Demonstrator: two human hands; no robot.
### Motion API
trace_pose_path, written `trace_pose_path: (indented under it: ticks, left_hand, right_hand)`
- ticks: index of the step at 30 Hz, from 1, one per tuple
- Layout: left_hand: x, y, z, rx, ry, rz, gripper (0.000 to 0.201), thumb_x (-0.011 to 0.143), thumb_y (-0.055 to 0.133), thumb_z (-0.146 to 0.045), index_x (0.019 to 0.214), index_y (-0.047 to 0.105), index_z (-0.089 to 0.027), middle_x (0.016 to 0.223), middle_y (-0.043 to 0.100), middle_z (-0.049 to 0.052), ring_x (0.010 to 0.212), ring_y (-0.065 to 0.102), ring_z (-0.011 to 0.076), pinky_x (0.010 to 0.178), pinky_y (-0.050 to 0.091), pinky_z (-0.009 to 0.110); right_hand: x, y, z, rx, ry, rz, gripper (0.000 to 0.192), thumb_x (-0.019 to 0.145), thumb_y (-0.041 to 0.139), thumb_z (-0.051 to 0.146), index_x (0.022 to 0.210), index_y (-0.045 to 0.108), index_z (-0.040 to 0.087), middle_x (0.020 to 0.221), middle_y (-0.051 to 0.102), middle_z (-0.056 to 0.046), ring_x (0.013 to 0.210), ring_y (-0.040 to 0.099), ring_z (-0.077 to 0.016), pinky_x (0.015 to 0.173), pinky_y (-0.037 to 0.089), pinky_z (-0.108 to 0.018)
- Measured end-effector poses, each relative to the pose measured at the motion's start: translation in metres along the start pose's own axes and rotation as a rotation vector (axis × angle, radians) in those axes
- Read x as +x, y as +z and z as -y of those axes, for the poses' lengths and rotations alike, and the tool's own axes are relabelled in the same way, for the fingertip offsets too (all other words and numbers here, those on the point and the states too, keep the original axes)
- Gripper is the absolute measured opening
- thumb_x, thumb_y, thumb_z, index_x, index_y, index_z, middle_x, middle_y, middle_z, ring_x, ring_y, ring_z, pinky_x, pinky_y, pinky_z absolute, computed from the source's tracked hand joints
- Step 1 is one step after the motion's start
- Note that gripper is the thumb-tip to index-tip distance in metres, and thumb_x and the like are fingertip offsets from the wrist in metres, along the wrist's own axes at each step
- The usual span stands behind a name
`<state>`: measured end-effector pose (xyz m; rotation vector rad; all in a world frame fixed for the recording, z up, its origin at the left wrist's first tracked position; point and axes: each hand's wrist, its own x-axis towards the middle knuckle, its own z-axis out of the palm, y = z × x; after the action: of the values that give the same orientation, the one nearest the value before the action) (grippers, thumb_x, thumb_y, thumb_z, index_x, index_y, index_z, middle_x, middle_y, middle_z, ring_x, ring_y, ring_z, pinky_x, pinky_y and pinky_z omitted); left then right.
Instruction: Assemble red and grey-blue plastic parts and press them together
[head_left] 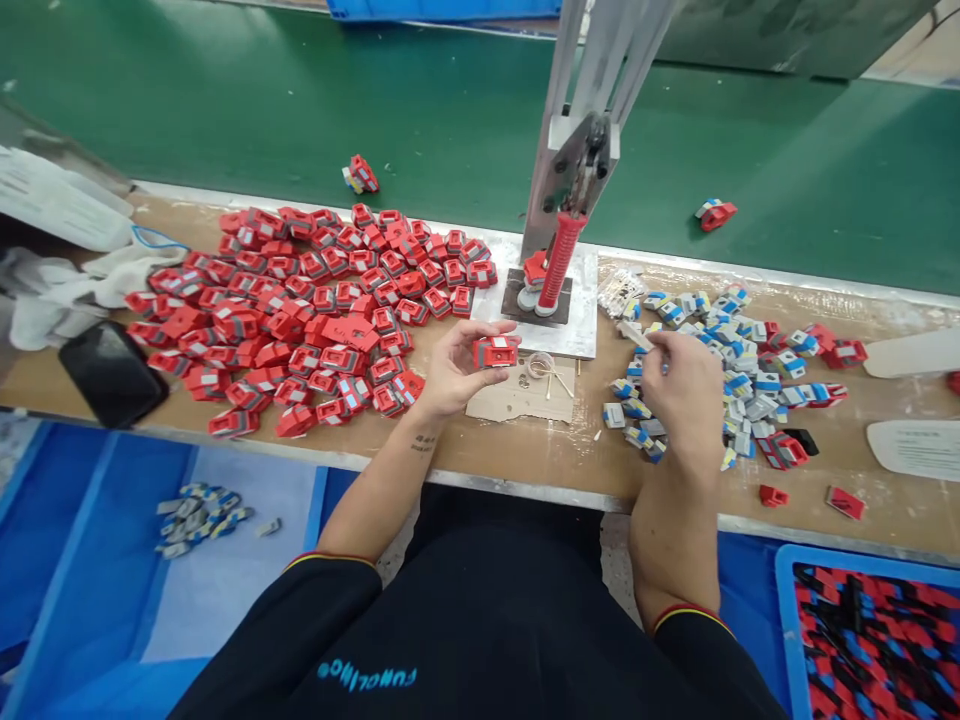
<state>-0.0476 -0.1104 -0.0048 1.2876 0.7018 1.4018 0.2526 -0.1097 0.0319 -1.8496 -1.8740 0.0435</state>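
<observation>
red part (496, 351): glossy plastic | workbench (540, 450): worn wood | press frame (581, 150): bare metal

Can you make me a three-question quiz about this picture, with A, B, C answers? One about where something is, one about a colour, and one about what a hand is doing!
1. Where is the big heap of red parts?
A. left of the press
B. in the blue bin
C. on the green belt

2. What colour is the press handle?
A. yellow
B. red
C. black

3. What is the left hand doing?
A. lying flat and empty
B. gripping the handle
C. holding a red part

Answers: 1 A, the heap lies on the bench left of the press. 2 B, its ribbed grip is red. 3 C, its fingers pinch one red part.
</observation>
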Motion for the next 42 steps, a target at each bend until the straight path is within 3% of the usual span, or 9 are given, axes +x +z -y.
trace_pose_path:
  ticks: [3,6,9,12,30,42]
  left_hand:
    - [-0.007,-0.001,0.004,0.046,0.052,-0.008,0.05,0.072,0.099,-0.037,0.109,0.068,-0.022,0.126,0.078,0.012,0.105,0.081,0.0249,0.091,0.067,0.036]
    - [-0.011,0.0,0.006,0.121,0.077,-0.05,0.053,0.07,0.099,-0.043,0.109,0.072,-0.02,0.118,0.079,0.012,0.103,0.08,0.024,0.088,0.066,0.035]
    - [-0.013,0.001,0.004,0.206,0.094,-0.095,0.054,0.07,0.098,-0.049,0.108,0.073,-0.02,0.109,0.079,0.009,0.1,0.078,0.0229,0.088,0.064,0.036]
    - [-0.012,0.0,0.0,0.247,0.104,-0.099,0.053,0.07,0.096,-0.053,0.105,0.074,-0.021,0.105,0.079,0.008,0.097,0.077,0.0222,0.087,0.063,0.036]
    - [-0.013,0.0,-0.008,0.281,0.092,-0.074,0.049,0.071,0.096,-0.052,0.102,0.073,-0.022,0.102,0.078,0.006,0.096,0.077,0.0224,0.087,0.063,0.036]
    - [-0.012,0.001,-0.01,0.276,0.072,-0.088,0.049,0.068,0.098,-0.05,0.099,0.074,-0.021,0.099,0.078,0.005,0.09,0.077,0.0208,0.083,0.065,0.034]
  right_hand:
    - [-0.01,-0.019,0.016,0.203,-0.095,-0.097,0.027,0.094,0.049,0.018,0.101,0.075,0.023,0.094,0.077,-0.01,0.087,0.07,-0.0263,0.081,0.054,-0.04]
    - [-0.025,-0.031,0.048,0.328,-0.261,-0.031,0.028,0.101,0.046,0.019,0.104,0.074,0.024,0.089,0.073,-0.007,0.082,0.069,-0.0228,0.075,0.054,-0.037]
    - [-0.037,-0.032,0.075,0.343,-0.414,0.018,0.022,0.105,0.051,0.022,0.108,0.072,0.024,0.09,0.073,-0.006,0.082,0.069,-0.0221,0.073,0.054,-0.036]
    - [-0.04,-0.029,0.087,0.314,-0.48,-0.02,0.014,0.104,0.059,0.023,0.107,0.072,0.025,0.09,0.073,-0.005,0.082,0.069,-0.0216,0.072,0.054,-0.035]
    - [-0.039,-0.017,0.104,0.156,-0.613,-0.074,0.013,0.103,0.06,0.019,0.099,0.072,0.022,0.084,0.07,-0.005,0.075,0.062,-0.0183,0.068,0.047,-0.032]
    - [-0.04,-0.018,0.108,0.184,-0.665,-0.096,0.011,0.101,0.063,0.015,0.1,0.071,0.022,0.082,0.072,-0.004,0.073,0.063,-0.0173,0.065,0.045,-0.031]
